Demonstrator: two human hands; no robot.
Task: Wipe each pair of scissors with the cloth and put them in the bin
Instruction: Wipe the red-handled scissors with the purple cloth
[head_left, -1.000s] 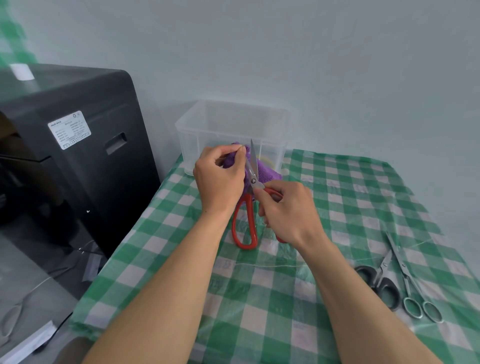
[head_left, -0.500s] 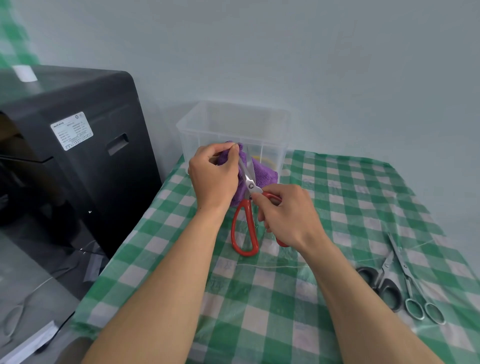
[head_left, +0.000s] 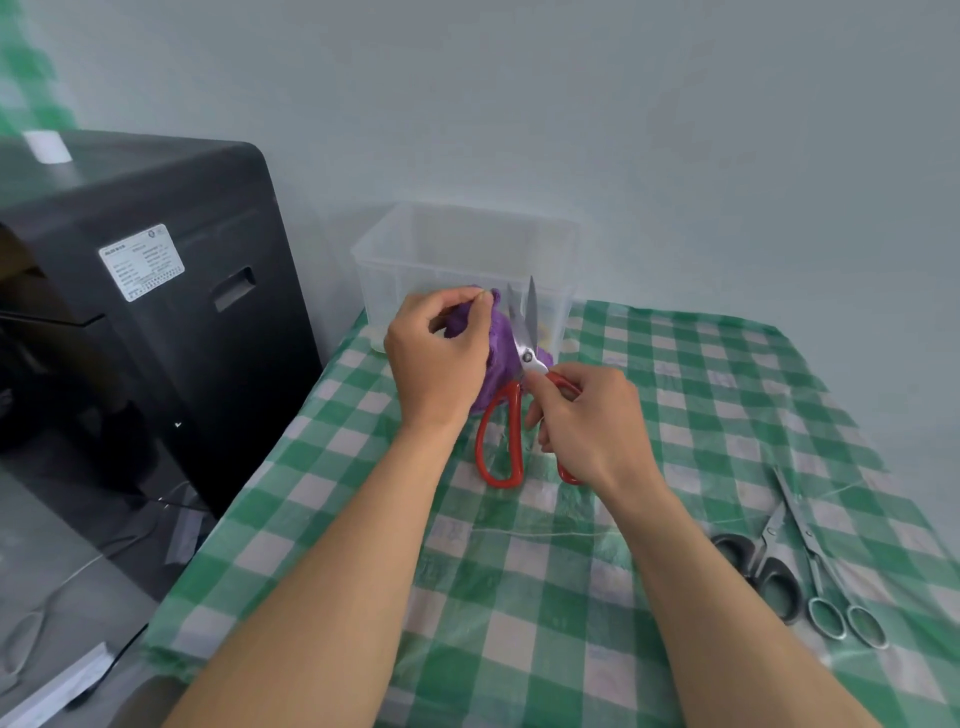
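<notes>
— What has moved?
— The blades of the red-handled scissors (head_left: 523, 340), shut half a second ago, now stand slightly parted, tips up, just in front of the bin (head_left: 467, 244) at the far side of the table (head_left: 727, 395).
— And the hands?
— The left hand (head_left: 441, 358) bunches the purple cloth (head_left: 496, 338) at the left blade; the right hand (head_left: 592, 421) curls round one red loop. Stiff, sharp, probably slick steel: best held by the handles, with soft cloth shielding skin.

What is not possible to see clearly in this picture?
Head view:
Right handle loop of the red scissors: mostly hidden by the right hand.
Much of the purple cloth: covered by the left hand.
Contents of the bin: blurred behind its cloudy wall.
Text of the label on the black machine: too small.
</notes>
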